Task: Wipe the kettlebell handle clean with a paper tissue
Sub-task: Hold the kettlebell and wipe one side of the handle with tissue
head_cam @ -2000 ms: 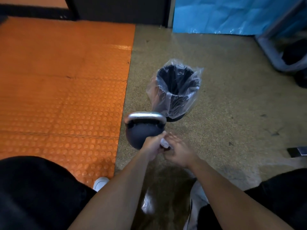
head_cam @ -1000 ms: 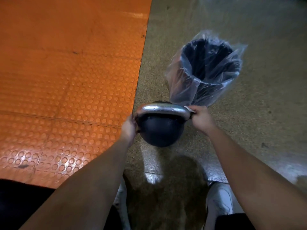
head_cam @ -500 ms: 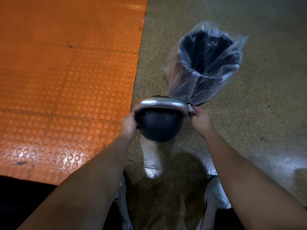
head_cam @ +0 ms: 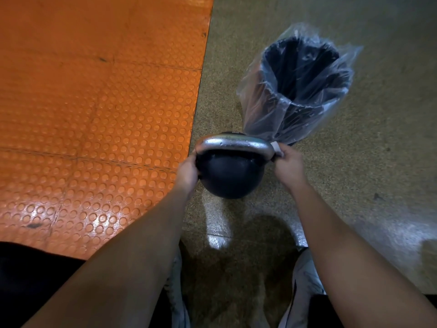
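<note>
At frame centre, the left hand [head_cam: 188, 170] grips the kettlebell [head_cam: 230, 175] by its left side, apparently to steady it. The right hand [head_cam: 287, 165] pinches a paper tissue [head_cam: 277, 149] round the right end of the handle [head_cam: 233, 146], likely for wiping, with a lined bin [head_cam: 300, 91] just beyond at upper right.

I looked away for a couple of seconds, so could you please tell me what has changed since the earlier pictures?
Both hands left the front of the kettlebell and spread apart: the left hand now holds its left side, and the right hand presses the paper tissue against the right end of the handle. The kettlebell and the lined bin stayed where they were on the floor.
</note>
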{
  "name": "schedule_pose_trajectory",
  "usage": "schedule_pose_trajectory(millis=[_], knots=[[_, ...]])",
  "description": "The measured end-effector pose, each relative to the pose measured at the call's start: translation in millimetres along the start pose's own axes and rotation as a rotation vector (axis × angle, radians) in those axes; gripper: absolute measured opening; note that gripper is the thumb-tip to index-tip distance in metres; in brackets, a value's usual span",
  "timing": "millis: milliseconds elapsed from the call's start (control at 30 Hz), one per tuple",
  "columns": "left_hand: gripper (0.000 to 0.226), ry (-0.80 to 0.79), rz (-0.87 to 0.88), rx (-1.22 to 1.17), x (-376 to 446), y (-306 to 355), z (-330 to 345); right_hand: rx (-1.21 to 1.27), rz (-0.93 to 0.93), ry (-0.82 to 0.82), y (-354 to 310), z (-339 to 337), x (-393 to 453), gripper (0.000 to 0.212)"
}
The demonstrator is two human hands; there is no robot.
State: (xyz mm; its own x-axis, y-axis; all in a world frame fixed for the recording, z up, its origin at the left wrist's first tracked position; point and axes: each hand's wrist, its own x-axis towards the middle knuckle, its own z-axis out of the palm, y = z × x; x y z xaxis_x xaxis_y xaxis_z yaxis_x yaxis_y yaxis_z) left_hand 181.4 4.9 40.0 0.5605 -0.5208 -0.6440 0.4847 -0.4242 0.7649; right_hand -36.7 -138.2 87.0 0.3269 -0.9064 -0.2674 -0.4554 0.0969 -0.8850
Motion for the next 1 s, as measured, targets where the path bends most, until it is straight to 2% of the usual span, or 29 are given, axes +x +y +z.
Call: schedule_pose_trajectory(millis=[67, 167, 333, 467, 600, 667, 800, 933, 1000], knots=[[0.034, -0.015, 0.004, -0.012, -0.9, -0.1, 1.1, -0.017, 0.023, 0.033, 5.6, -1.5, -6.7, 0.043], [0.032, -0.014, 0.008, -0.007, 0.2, -1.5, 0.3, -0.042, 0.015, 0.015, 1.4, 1.1, -7.8, 0.034], [0.033, 0.002, 0.007, 0.026, 2.8, -2.6, -1.6, 0.013, 0.018, 0.019, -6.3, 0.3, -6.0, 0.048], [0.032, -0.016, 0.013, 0.016, 0.7, -1.8, -1.2, -0.072, -0.013, 0.026, -5.3, 0.6, -11.7, 0.032], [0.035, -0.02, 0.018, 0.02, 1.5, -2.3, -1.7, -0.031, -0.014, -0.037, -15.3, 0.6, 0.7, 0.04], [0.036, -0.025, 0.017, 0.03, 1.5, -3.4, -1.6, -0.031, 0.017, -0.01, -8.6, -3.2, -2.6, 0.042], [0.037, -0.013, 0.021, 0.018, -1.3, -1.1, 0.8, -0.077, 0.031, 0.004, -1.9, -3.5, -12.2, 0.032], [0.035, 0.016, 0.023, -0.004, 0.7, -1.9, 1.5, 0.022, 0.022, 0.003, -13.6, 0.1, -7.0, 0.043], [0.039, 0.019, 0.018, 0.023, 1.8, -3.1, -0.2, 0.02, 0.03, 0.029, -9.6, -0.6, -10.1, 0.04]])
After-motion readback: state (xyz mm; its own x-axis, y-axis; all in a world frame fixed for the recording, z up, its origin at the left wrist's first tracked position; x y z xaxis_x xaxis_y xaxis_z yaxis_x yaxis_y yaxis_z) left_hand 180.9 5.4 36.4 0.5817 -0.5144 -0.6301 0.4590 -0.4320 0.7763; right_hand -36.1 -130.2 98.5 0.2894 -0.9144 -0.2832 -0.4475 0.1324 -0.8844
